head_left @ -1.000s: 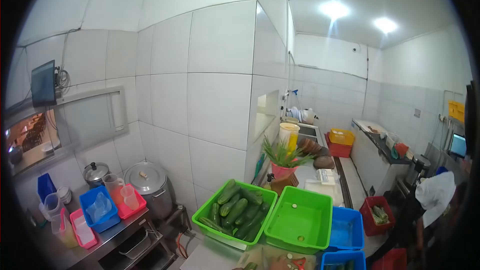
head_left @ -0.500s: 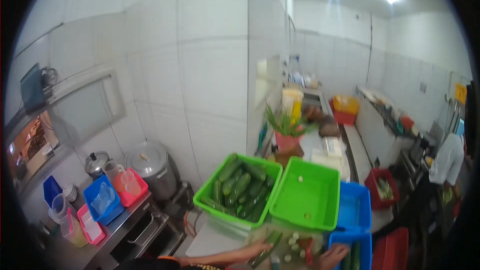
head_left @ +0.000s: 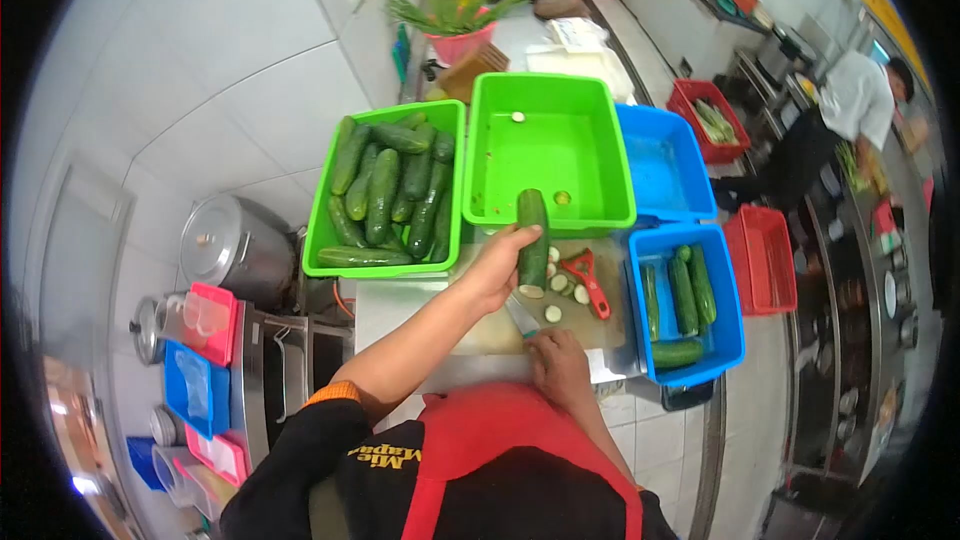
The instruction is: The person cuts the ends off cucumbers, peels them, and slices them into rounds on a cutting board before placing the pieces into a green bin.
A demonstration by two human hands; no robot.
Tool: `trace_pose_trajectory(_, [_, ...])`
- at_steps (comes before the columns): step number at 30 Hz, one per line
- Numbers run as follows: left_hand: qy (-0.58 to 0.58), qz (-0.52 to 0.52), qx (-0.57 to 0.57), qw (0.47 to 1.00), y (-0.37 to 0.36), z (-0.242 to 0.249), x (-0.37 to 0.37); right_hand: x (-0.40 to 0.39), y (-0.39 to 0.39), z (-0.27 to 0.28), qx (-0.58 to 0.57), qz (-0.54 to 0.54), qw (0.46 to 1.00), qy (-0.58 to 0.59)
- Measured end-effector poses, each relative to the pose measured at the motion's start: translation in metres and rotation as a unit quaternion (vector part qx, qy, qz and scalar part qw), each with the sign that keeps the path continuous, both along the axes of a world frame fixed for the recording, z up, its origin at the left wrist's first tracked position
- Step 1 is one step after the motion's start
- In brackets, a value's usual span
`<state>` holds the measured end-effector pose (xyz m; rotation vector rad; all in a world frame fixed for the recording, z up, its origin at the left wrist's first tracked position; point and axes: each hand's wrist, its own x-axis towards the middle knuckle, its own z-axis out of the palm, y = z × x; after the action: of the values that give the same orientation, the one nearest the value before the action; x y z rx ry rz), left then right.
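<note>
My left hand (head_left: 498, 265) is wrapped round a cucumber (head_left: 533, 230), held upright above the cutting board (head_left: 477, 332), its lower end showing a pale cut face. My right hand (head_left: 560, 365) is closed on the handle of a knife (head_left: 521, 317), whose blade points toward the left hand and lies low over the board. Several cut cucumber ends (head_left: 553, 314) are scattered on the board beside a red peeler (head_left: 590, 285). A green bin (head_left: 455, 190) heaped with whole cucumbers (head_left: 384, 195) stands behind on the left.
Beside it, another green bin (head_left: 625, 175) holds a few cucumber ends. A blue bin (head_left: 735, 290) to the right contains several cucumbers; a second blue bin (head_left: 660, 165) stands behind it. Farther right are red bins (head_left: 765, 260) and a person (head_left: 850, 105) at a counter. A large pot (head_left: 235, 245) stands left.
My right hand has moved left from the blue bin with cucumbers and now grips the knife. The left hand still holds the cucumber, now more upright. The view has tilted down.
</note>
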<state>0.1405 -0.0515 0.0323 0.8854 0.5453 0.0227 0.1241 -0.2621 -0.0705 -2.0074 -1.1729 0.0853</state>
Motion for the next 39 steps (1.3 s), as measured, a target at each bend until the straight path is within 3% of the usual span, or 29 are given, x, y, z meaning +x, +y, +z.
trace_pose_trajectory(3, [0.018, 0.040, 0.073, 0.996, -0.015, -0.009, -0.013, 0.004, -0.006, 0.000, 0.004, -0.119, 0.986, 0.114])
trace_pose_trajectory(5, [0.005, 0.003, 0.045, 0.999, -0.015, -0.015, -0.027, 0.027, -0.015, 0.014, 0.071, -0.205, 0.976, 0.020])
trace_pose_trajectory(9, [-0.004, 0.004, 0.076, 0.997, -0.023, -0.021, -0.058, 0.096, -0.062, 0.036, 0.017, -0.399, 0.908, -0.125])
trace_pose_trajectory(11, [0.006, -0.007, 0.078, 0.997, -0.027, -0.017, -0.074, 0.125, -0.102, 0.034, -0.129, -0.519, 0.832, -0.147])
trace_pose_trajectory(13, [0.017, -0.005, 0.086, 0.996, -0.027, -0.015, -0.089, 0.151, -0.146, 0.010, -0.323, -0.531, 0.783, -0.016])
trace_pose_trajectory(14, [0.026, -0.003, 0.088, 0.996, -0.027, -0.016, -0.094, 0.158, -0.154, 0.003, -0.322, -0.533, 0.783, -0.012])
trace_pose_trajectory(16, [0.040, -0.004, 0.090, 0.995, -0.026, -0.018, -0.101, 0.162, -0.164, -0.008, -0.428, -0.440, 0.786, 0.070])
trace_pose_trajectory(23, [0.037, -0.020, 0.104, 0.994, -0.036, -0.028, -0.086, 0.175, -0.172, -0.010, -0.392, -0.465, 0.784, 0.124])
trace_pose_trajectory(25, [0.030, -0.033, 0.109, 0.993, -0.049, -0.030, -0.066, 0.178, -0.182, -0.016, -0.370, -0.432, 0.816, 0.102])
trace_pose_trajectory(27, [-0.024, -0.155, 0.079, 0.984, -0.067, -0.032, -0.038, 0.174, -0.182, -0.018, -0.364, -0.425, 0.824, 0.090])
trace_pose_trajectory(31, [-0.095, -0.158, 0.150, 0.971, -0.134, -0.051, 0.020, 0.170, -0.169, -0.020, -0.345, -0.430, 0.833, 0.038])
trace_pose_trajectory(34, [-0.078, -0.161, 0.067, 0.982, -0.159, -0.051, 0.035, 0.174, -0.166, -0.019, -0.367, -0.433, 0.821, 0.056])
trace_pose_trajectory(36, [-0.014, -0.248, 0.114, 0.962, -0.160, -0.068, 0.039, 0.176, -0.168, -0.016, -0.384, -0.421, 0.820, 0.049])
trace_pose_trajectory(37, [-0.014, -0.251, 0.112, 0.961, -0.158, -0.077, 0.037, 0.175, -0.170, -0.016, -0.403, -0.406, 0.819, 0.046])
trace_pose_trajectory(39, [-0.047, -0.354, 0.157, 0.921, -0.144, -0.087, 0.026, 0.176, -0.179, -0.022, -0.394, -0.427, 0.812, 0.054])
